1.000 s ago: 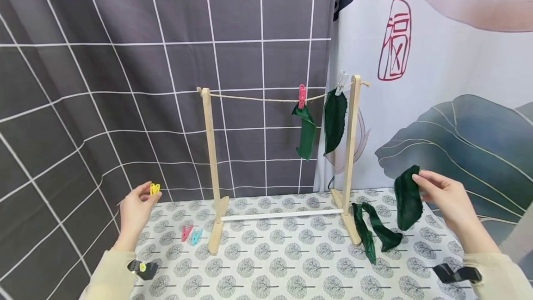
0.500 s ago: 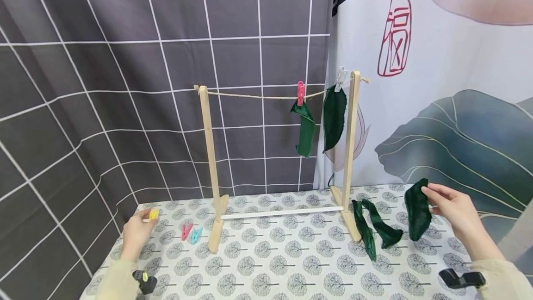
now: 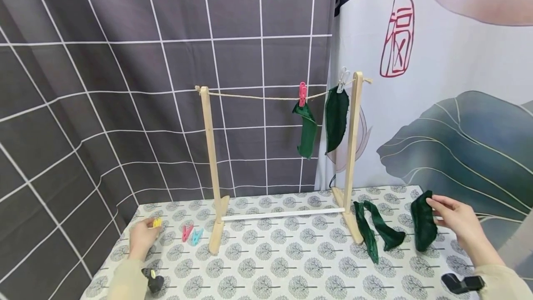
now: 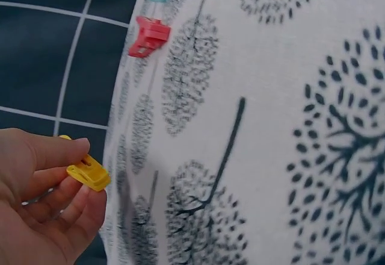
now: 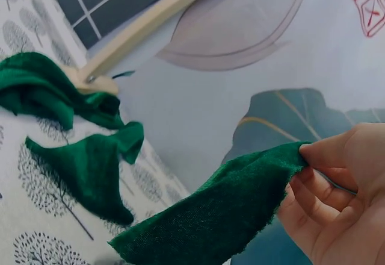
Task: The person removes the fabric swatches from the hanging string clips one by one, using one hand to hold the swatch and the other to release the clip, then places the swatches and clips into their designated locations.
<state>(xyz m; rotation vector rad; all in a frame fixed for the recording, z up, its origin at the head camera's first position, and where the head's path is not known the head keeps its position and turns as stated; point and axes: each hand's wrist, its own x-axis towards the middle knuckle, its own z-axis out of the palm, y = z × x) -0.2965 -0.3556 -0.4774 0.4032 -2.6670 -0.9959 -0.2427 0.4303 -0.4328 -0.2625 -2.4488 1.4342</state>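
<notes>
At the left of the table, my left hand (image 3: 142, 239) pinches a yellow clothespin (image 4: 90, 173) between thumb and fingers. On the other side, my right hand (image 3: 457, 220) pinches a green cloth piece (image 3: 424, 221) by its upper end, and the cloth hangs down from the fingertips. Two more green cloth strips (image 3: 384, 227) lie on the table beside the rack's right foot. A pink clothespin (image 3: 187, 232) and a light blue clothespin (image 3: 196, 236) lie to the right of my left hand.
A wooden rack (image 3: 211, 152) with a string (image 3: 254, 97) stands mid-table. Near its right post hang two green cloths (image 3: 307, 133), one under a red-pink clothespin (image 3: 302, 94), one under a white clothespin (image 3: 343, 80). A dark grid curtain (image 3: 166, 22) backs the table.
Both hands have come down toward the table, the left with the yellow clothespin, the right with the green cloth. The right hand also shifted slightly right. The hung cloths stay put.
</notes>
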